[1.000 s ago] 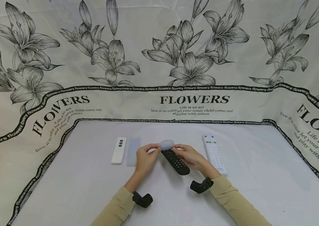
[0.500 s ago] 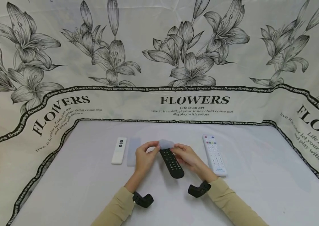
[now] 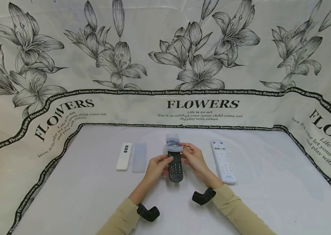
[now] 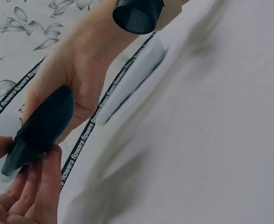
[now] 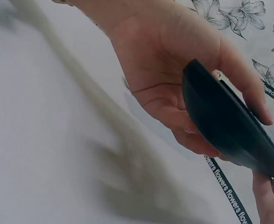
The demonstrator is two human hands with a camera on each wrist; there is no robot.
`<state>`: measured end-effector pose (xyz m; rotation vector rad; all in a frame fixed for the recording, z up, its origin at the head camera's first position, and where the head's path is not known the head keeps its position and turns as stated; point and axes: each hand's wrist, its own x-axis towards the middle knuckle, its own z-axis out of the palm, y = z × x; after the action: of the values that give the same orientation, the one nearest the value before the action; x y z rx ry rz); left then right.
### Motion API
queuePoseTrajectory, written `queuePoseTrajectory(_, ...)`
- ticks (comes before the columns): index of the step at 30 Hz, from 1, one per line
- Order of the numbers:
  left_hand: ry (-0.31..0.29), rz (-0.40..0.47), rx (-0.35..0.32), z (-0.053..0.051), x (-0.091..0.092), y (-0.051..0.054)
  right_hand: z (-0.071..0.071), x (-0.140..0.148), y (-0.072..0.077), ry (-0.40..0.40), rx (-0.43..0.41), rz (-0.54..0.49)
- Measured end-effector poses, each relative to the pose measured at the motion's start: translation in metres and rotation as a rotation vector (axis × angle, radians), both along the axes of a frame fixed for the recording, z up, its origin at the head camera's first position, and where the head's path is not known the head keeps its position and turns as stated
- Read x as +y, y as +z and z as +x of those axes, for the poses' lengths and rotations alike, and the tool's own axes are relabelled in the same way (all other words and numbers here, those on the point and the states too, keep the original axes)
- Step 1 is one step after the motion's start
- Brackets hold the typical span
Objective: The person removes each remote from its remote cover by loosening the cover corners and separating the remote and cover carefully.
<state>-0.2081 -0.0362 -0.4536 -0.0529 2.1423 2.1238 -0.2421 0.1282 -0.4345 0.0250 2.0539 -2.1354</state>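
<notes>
A black remote control (image 3: 175, 169) is held above the table, its keys facing up. A translucent, bluish-white sleeve (image 3: 173, 138) covers its far end and is bunched partway down. My left hand (image 3: 155, 168) grips the remote's left side, thumb on top and fingers beneath. At the other side my right hand (image 3: 195, 158) pinches the sleeve's bunched edge. In the left wrist view the left hand (image 4: 29, 191) holds the dark remote (image 4: 43, 126) from below. From the right wrist the black underside of the remote (image 5: 225, 119) shows, with fingertips of the right hand (image 5: 267, 198) low at the edge.
A small white remote (image 3: 123, 156) lies to the left, beside a flat translucent sleeve (image 3: 139, 158). To the right lies a longer white remote (image 3: 223, 161) with coloured buttons. The white table (image 3: 95, 202) ends at a flower-printed cloth (image 3: 197, 111) behind.
The sleeve now reaches further beyond the remote's far end. My left hand has shifted from the sleeve down onto the remote's side. The remote has swung straight.
</notes>
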Motion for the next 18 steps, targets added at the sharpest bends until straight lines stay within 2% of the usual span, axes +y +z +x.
queuePoseTrajectory(4,-0.04,-0.005,0.004,0.003,0.0002,0.0008,0.0,0.0011,-0.0007,0.002,0.01,-0.012)
queuePoseTrajectory(12,0.001,-0.012,0.026,0.006,-0.0008,0.0013,-0.0005,0.0045,-0.0001,0.03,0.023,-0.015)
queuePoseTrajectory(18,0.024,-0.019,0.029,0.0061,-0.0026,0.0017,-0.0061,0.0066,0.0026,0.0,0.002,-0.032)
